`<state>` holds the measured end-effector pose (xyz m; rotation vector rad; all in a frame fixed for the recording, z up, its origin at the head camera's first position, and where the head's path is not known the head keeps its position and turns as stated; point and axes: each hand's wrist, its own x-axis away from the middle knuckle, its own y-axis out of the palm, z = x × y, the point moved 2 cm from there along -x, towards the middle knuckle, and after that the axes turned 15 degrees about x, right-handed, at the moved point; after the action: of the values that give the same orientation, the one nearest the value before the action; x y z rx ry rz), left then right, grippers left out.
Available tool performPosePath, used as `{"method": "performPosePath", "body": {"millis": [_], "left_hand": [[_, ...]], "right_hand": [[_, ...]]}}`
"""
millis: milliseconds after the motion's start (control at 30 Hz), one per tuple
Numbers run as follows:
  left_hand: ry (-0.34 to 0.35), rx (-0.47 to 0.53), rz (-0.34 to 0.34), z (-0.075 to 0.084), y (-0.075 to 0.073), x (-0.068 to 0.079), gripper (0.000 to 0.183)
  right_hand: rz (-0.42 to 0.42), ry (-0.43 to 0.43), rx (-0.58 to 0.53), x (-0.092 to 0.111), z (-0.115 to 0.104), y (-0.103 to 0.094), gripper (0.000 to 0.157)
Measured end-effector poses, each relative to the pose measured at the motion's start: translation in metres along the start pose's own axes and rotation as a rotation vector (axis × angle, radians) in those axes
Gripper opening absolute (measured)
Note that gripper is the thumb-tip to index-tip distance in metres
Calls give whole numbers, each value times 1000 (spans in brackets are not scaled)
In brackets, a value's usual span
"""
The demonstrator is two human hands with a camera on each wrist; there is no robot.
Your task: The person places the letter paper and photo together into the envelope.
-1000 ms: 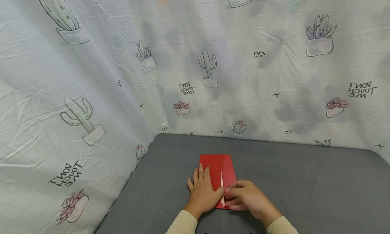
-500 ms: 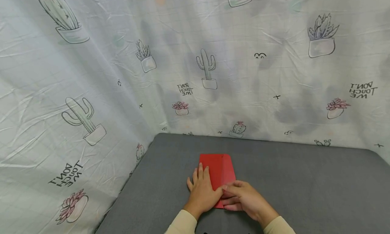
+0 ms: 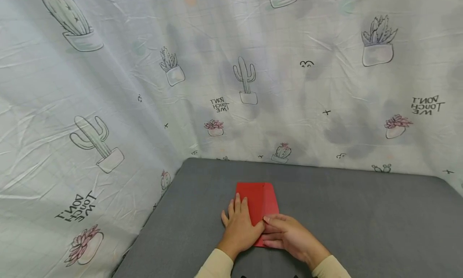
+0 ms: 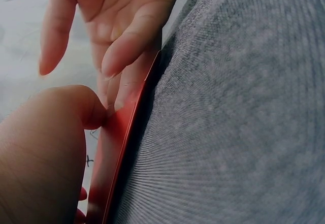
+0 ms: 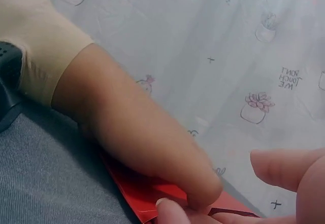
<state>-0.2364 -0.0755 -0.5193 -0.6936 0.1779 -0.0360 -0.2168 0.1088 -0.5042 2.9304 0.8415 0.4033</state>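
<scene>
A red envelope lies on the dark grey table, its lighter red flap spread out to the right. My left hand presses on its body with the fingers spread, the thumb reaching to the crease. My right hand is at the near part of the flap, palm turned inward. In the left wrist view, some fingers of the right hand touch the red paper, while its thumb hangs apart from them. The left thumb covers part of the envelope in the right wrist view.
The grey table extends widely around the envelope. A pale curtain printed with potted cacti hangs along the back and left edges. Cream sleeves cover both forearms.
The white strip seen along the crease one second ago is now out of sight. My right hand has moved slightly left toward the left thumb; my left hand has stayed in place.
</scene>
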Motion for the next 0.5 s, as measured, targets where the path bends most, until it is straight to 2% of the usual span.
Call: {"method": "performPosePath", "body": {"millis": [100,300,500], "left_hand": [[-26,-2,-18,1,-1,-1,90],[-33,-5,-18,1,-1,-2,92],[-22,-2,-10,2,0,-1,93]], "right_hand": [[7,-1,-9,0,1,-2,53],[101,-15,17,-3,2,-3,86],[113,-11,-41,-6,4,0,94]]}}
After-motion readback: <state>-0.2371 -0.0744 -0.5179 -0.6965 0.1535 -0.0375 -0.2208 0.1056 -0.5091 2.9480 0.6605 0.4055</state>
